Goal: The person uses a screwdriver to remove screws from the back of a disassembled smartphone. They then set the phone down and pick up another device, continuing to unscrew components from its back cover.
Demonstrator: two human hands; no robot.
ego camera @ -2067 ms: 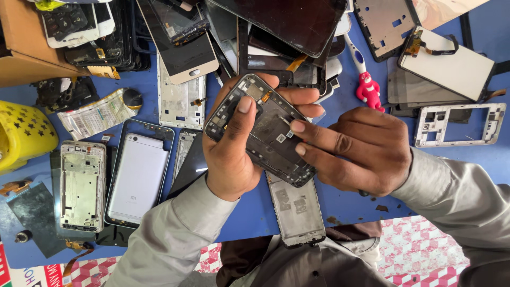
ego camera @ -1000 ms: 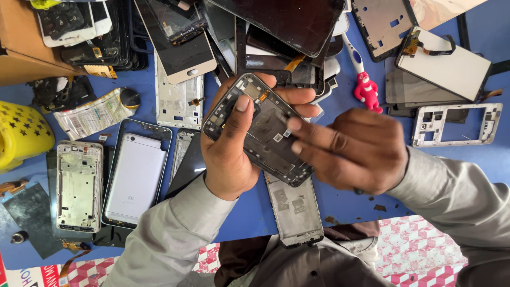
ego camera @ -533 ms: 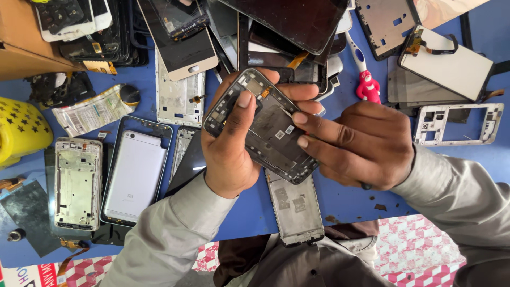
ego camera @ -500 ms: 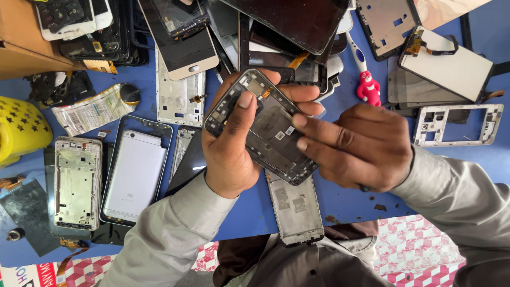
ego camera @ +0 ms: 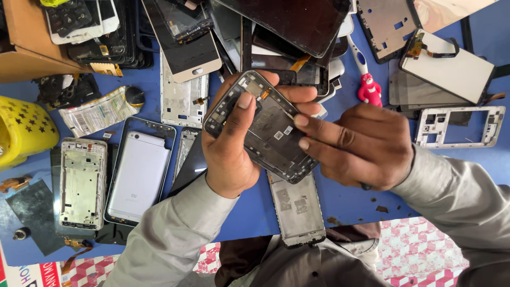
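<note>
A dark phone frame with its inner side up [ego camera: 268, 130] is held above a blue table [ego camera: 350, 199]. My left hand [ego camera: 231, 146] grips it from the left, thumb lying across its upper part. The fingers of my right hand [ego camera: 358, 143] rest on the frame's right half, fingertips near its middle. A small dark object shows under my right palm, but what it is cannot be told. Another bare frame [ego camera: 296, 204] lies on the table below my hands.
A heap of phone screens and panels [ego camera: 276, 32] fills the top. At left lie a white back cover [ego camera: 135, 178], a metal frame [ego camera: 81, 183] and a yellow basket [ego camera: 24, 130]. A red-handled tool [ego camera: 366, 85] and an open frame [ego camera: 459, 126] lie at right.
My right fingers shifted a little over the held frame. The frame and my left hand stay in nearly the same place.
</note>
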